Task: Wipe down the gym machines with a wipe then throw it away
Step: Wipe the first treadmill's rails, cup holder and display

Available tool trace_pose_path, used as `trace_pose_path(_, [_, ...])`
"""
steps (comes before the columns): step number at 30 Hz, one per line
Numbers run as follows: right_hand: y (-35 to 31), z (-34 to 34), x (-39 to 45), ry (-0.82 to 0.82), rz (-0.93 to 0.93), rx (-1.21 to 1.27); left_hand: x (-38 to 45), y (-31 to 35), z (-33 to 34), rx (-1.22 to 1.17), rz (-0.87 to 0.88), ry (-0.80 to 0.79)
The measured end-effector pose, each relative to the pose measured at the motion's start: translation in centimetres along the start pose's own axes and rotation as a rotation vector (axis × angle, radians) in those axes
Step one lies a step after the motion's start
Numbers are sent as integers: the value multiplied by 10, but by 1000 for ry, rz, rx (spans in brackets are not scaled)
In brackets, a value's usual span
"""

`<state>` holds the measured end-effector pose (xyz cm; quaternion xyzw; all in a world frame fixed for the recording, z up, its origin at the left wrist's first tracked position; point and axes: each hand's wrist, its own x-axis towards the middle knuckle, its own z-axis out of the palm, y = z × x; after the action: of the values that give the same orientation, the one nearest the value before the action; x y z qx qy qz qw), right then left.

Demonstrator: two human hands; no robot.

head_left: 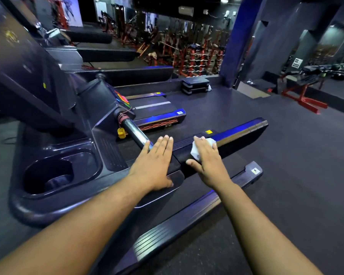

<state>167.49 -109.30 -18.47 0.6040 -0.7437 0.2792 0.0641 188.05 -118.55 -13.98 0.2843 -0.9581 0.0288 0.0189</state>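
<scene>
Wipe [202,147], white and crumpled, lies under the right hand [209,163], which presses it flat onto the dark handrail [244,133] of the treadmill [54,203]; the fingers lie nearly straight over it, the thumb spread toward the left, and the cloth shows beyond the fingertips and at the thumb side of the palm. Just left of that hand, the left hand [155,165] rests palm-down on the same rail where it meets the console, fingers straight and together, holding nothing; its fingertips reach beside a chrome grip bar [136,133], next to a small yellow clip [121,132]. Nearer the left wrist sits a round cup holder [48,175]; below the right forearm runs the ribbed side rail [197,211]; farther off stand red weight racks [195,56].
</scene>
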Motion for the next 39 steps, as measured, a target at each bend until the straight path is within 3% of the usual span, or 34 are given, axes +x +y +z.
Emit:
trace_pose_path(3, [-23,4,-2,-2,11,-5,-5,-5,3,6,4,15])
trace_pose_path(8, [-48,17,-29,-123,-311,-55,-29,-25,6,38,-17,-3])
trace_pose_path(12, [-23,9,-16,5,-70,-137,-50,-37,4,42,-36,-17])
trace_pose_path(14, [-39,13,-11,-15,5,-136,-58,-42,5,49,-42,-14])
trace_pose_path(19, [-118,40,-32,-130,-320,-84,-79,-60,7,52,-69,-32])
trace_pose_path(22, [-107,33,-28,-120,-425,-142,-98,-77,6,61,-67,-44])
trace_pose_path(25, [-79,20,-21,-83,-219,-244,-118,-88,4,89,-60,-42])
trace_pose_path(28, [-100,23,-23,-94,-13,-296,-132,-97,4,93,-53,-20])
trace_pose_path(33, [-183,53,-52,-156,-266,-195,-150,-117,8,67,-43,15])
trace_pose_path(36, [-184,48,-52,-188,-388,-164,-167,-134,8,64,-38,16])
trace_pose_path(39, [-157,37,-44,-129,-250,-228,-178,-145,9,27,-39,17])
